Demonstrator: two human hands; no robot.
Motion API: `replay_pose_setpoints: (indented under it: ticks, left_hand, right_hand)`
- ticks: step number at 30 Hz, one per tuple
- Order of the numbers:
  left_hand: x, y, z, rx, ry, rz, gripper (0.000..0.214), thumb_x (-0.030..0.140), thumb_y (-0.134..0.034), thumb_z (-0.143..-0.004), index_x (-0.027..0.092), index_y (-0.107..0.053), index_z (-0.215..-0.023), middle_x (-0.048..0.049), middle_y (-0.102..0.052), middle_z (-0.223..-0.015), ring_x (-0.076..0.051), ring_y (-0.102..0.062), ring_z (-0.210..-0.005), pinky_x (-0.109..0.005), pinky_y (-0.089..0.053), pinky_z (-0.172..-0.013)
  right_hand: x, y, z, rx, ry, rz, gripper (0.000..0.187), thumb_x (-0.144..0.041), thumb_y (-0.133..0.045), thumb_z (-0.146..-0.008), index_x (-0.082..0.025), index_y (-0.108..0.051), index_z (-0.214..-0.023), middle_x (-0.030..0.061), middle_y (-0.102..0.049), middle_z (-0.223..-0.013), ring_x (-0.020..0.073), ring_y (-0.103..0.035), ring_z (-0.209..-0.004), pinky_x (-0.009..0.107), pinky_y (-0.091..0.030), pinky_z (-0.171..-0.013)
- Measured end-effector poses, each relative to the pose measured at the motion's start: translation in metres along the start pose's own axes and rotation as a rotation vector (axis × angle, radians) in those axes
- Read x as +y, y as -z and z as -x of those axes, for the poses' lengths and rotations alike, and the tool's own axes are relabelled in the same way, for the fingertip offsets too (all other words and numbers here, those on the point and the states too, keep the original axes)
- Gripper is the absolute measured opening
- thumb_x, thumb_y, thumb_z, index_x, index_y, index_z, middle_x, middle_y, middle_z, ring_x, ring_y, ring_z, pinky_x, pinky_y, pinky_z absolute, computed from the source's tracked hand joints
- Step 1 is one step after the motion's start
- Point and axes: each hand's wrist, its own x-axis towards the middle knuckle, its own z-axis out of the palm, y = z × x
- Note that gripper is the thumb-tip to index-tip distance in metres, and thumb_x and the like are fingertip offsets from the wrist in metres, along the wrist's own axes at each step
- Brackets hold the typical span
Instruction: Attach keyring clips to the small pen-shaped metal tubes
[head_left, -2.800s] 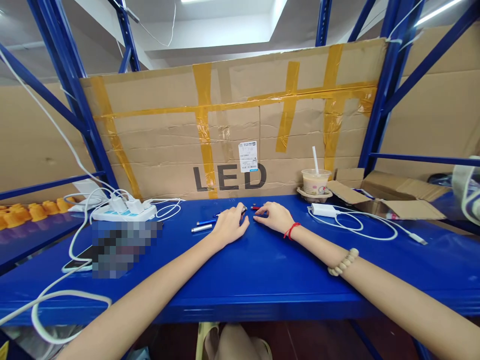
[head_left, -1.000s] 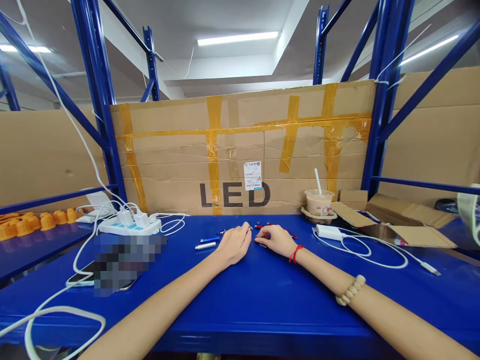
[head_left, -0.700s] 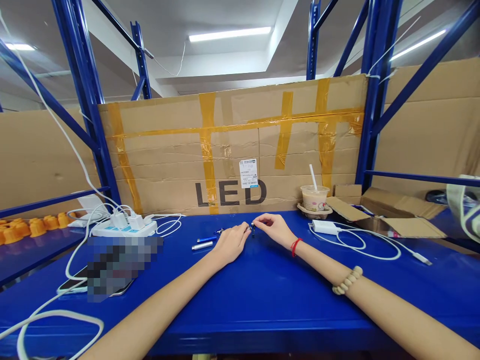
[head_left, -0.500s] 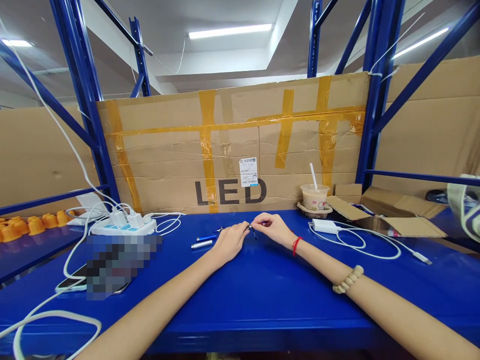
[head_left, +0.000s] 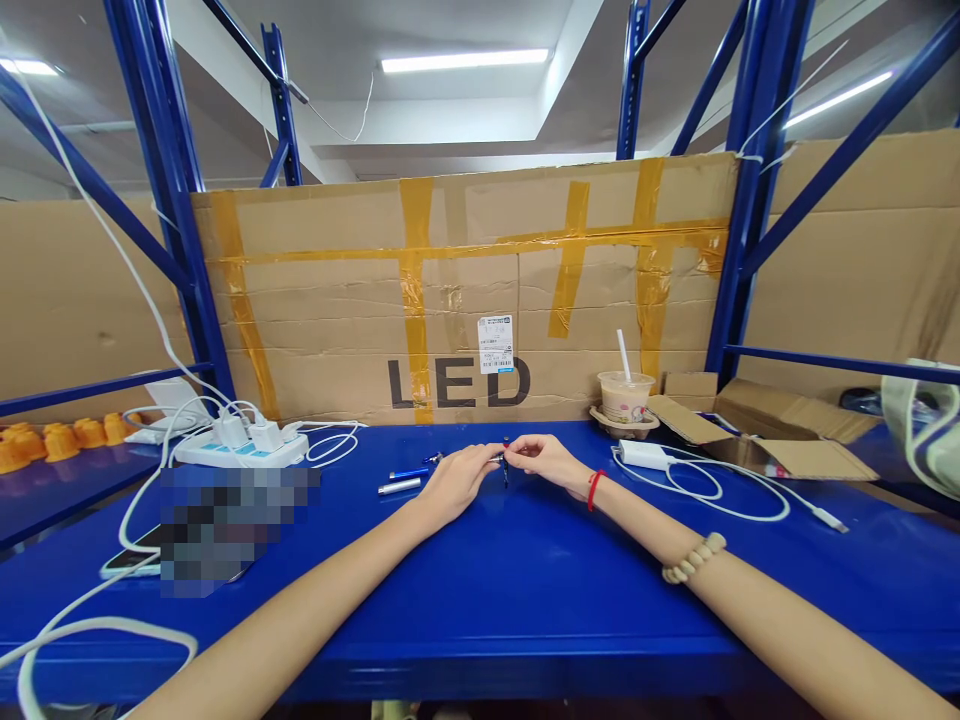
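We see both hands meeting over the middle of the blue bench, fingertips nearly together. Our right hand pinches a slim dark stick between thumb and forefinger. The stick stands roughly upright right at those fingertips, its lower end pointing down toward the bench and a touch of red at its top; we cannot tell whether the lower end meets the surface.

Our left hand lies palm down, fingers close together and bent, with a silver bit gripped at their tips. The bit points across to the stick, just beside or touching it; the view is too small for us to say which. The left thumb is hidden from us.

On the outer side of the left hand, near its knuckles, we have three loose parts on the bench: a small dark-blue piece closest to the fingers, then a blue tube, and nearer us a silver tube, the tubes lying almost parallel.
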Motion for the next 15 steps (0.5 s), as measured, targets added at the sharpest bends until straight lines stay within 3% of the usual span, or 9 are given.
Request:
replay_pose_setpoints:
  ticks: [4, 10, 15]
  left_hand:
    - [-0.001, 0.0, 0.0, 0.0, 0.018, 0.026, 0.027, 0.025, -0.031, -0.091, 0.024, -0.045, -0.114, -0.0008, -0.059, -0.109, -0.015, -0.055, -0.099, -0.027, -0.043, -0.084]
    - [-0.002, -0.003, -0.001, -0.026, 0.111, 0.042, 0.026, 0.029, -0.026, -0.092, 0.025, -0.046, -0.107, 0.0002, -0.06, -0.104, -0.015, -0.057, -0.093, -0.027, -0.044, -0.079]
    - [-0.004, -0.004, -0.002, -0.034, 0.18, 0.104, 0.026, 0.032, -0.025, -0.091, 0.026, -0.046, -0.106, 0.0013, -0.06, -0.104, -0.016, -0.058, -0.091, -0.026, -0.043, -0.074]
  right_hand:
    - [0.003, -0.002, -0.002, 0.026, 0.032, 0.033, 0.036, -0.046, -0.07, -0.053, -0.014, -0.059, -0.065, -0.0033, -0.054, -0.059, 0.0053, -0.041, -0.051, 0.021, -0.033, -0.049]
    - [0.011, -0.001, -0.009, 0.142, 0.326, 0.136, 0.027, -0.041, -0.07, -0.057, -0.015, -0.065, -0.065, 0.0023, -0.059, -0.071, 0.0096, -0.048, -0.06, 0.026, -0.041, -0.06]
    - [0.014, 0.002, -0.011, 0.112, 0.449, 0.211, 0.027, -0.043, -0.069, -0.06, -0.017, -0.069, -0.067, 0.0047, -0.057, -0.078, 0.0116, -0.052, -0.064, 0.026, -0.043, -0.057]
